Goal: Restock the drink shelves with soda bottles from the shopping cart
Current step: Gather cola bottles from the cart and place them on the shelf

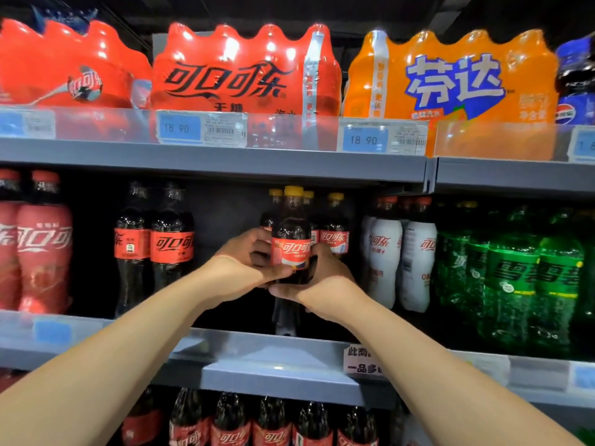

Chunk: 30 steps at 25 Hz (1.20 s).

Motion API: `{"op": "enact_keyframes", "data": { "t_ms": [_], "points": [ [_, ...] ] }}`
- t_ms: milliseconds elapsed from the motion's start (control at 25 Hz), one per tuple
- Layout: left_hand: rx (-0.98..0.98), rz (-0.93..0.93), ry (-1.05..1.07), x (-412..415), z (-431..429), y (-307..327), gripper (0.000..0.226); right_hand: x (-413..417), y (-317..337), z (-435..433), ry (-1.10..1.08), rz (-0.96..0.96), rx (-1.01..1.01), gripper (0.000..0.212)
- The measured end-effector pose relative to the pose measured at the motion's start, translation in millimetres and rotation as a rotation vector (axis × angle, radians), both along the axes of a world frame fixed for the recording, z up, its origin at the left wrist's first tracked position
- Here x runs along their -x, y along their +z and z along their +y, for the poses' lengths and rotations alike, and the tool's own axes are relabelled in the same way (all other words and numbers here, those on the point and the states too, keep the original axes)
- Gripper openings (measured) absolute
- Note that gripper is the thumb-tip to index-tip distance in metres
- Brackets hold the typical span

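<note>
Plainly, both hands were on one yellow-capped cola bottle: the left hand curled round its side at label height, the right hand wrapped round the waist just below the label. The bottle stood upright between them in the middle shelf bay, its base low near the board; whether it rested there could not be told. Full, it would likely be fairly heavy, stiff-walled and smooth enough to slip, so the narrowed waist seemed the safest hold. Just beyond the hands stood more yellow-capped bottles; black-capped colas stood left of the left hand across a dark gap, white bottles right of the right hand
</note>
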<state>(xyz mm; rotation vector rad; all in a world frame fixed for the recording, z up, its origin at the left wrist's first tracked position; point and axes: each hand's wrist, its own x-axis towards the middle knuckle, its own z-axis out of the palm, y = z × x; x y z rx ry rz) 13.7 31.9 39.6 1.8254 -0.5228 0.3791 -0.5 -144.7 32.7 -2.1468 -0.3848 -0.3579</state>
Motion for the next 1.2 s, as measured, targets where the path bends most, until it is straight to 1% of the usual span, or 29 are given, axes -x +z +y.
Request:
{"op": "enact_keyframes", "data": {
  "t_ms": [40, 80, 160, 240, 320, 360, 440, 520, 600, 680, 720, 800, 840, 920, 960, 1000, 1080, 1200],
  "points": [
    [-0.001, 0.048, -0.041, -7.0, 4.5, -0.3, 0.05, -5.9, 1.5, -1.5, 0.013, 0.046, 0.042, 0.071],
    [0.0, 0.082, -0.062, -13.4, 9.0, -0.6, 0.044, -12.1, 2.9, -4.1, 0.042, 0.099, 0.046, 0.061],
    [0.012, 0.091, -0.023, -23.9, 15.4, -3.8, 0.041, -22.9, 2.9, -6.8, 0.098, 0.176, 0.027, 0.043],
    [-0.012, 0.06, 0.088, -30.6, 16.2, -10.4, 0.046, -33.8, -1.8, -3.9, 0.09, 0.156, 0.066, 0.03],
    [-0.076, 0.03, 0.199, -35.2, 13.4, -15.5, 0.058, -41.2, -7.7, -0.8, 0.087, 0.111, 0.126, 0.022],
    [-0.096, 0.024, 0.235, -38.8, 13.9, -14.9, 0.06, -44.3, -9.5, -2.2, 0.094, 0.107, 0.148, 0.019],
    [-0.119, 0.04, 0.232, -47.0, 16.6, -9.5, 0.056, -47.8, -9.1, -14.3, 0.143, 0.131, 0.172, 0.014],
    [-0.161, 0.072, 0.196, -53.1, 19.5, -5.6, 0.051, -47.8, -4.9, -32.0, 0.189, 0.159, 0.152, 0.014],
    [-0.169, 0.08, 0.169, -56.6, 20.8, -9.4, 0.048, -46.1, -2.1, -45.4, 0.206, 0.143, 0.119, 0.018],
    [-0.127, 0.063, 0.155, -57.6, 20.8, -17.1, 0.043, -43.9, 4.1, -54.0, 0.235, 0.12, 0.123, 0.025],
    [-0.11, 0.051, 0.155, -57.6, 21.4, -20.0, 0.042, -40.5, 9.4, -59.2, 0.26, 0.124, 0.159, 0.032],
    [-0.149, 0.02, 0.173, -58.8, 23.1, -23.3, 0.049, -29.1, 18.5, -74.9, 0.29, 0.126, 0.251, 0.049],
    [-0.21, 0.005, 0.189, -58.8, 23.7, -24.9, 0.055, -22.6, 19.2, -84.7, 0.273, 0.1, 0.258, 0.051],
    [-0.311, -0.036, 0.226, -57.8, 24.2, -28.6, 0.061, -11.7, 10.3, -105.4, 0.176, -0.01, 0.173, 0.032],
    [-0.332, -0.057, 0.249, -57.3, 24.1, -29.5, 0.061, -6.8, 2.8, -113.0, 0.108, -0.069, 0.113, 0.023],
    [-0.348, -0.075, 0.283, -56.7, 24.5, -29.5, 0.06, -3.5, -3.7, -117.7, 0.056, -0.117, 0.076, 0.018],
    [-0.385, -0.08, 0.356, -53.6, 24.9, -27.3, 0.058, -4.7, -13.2, -121.5, 0.011, -0.157, 0.048, 0.016],
    [-0.47, -0.067, 0.436, -45.0, 22.8, -24.2, 0.057, -9.7, -16.4, -121.4, 0.003, -0.144, 0.071, 0.018]
  ]
}}
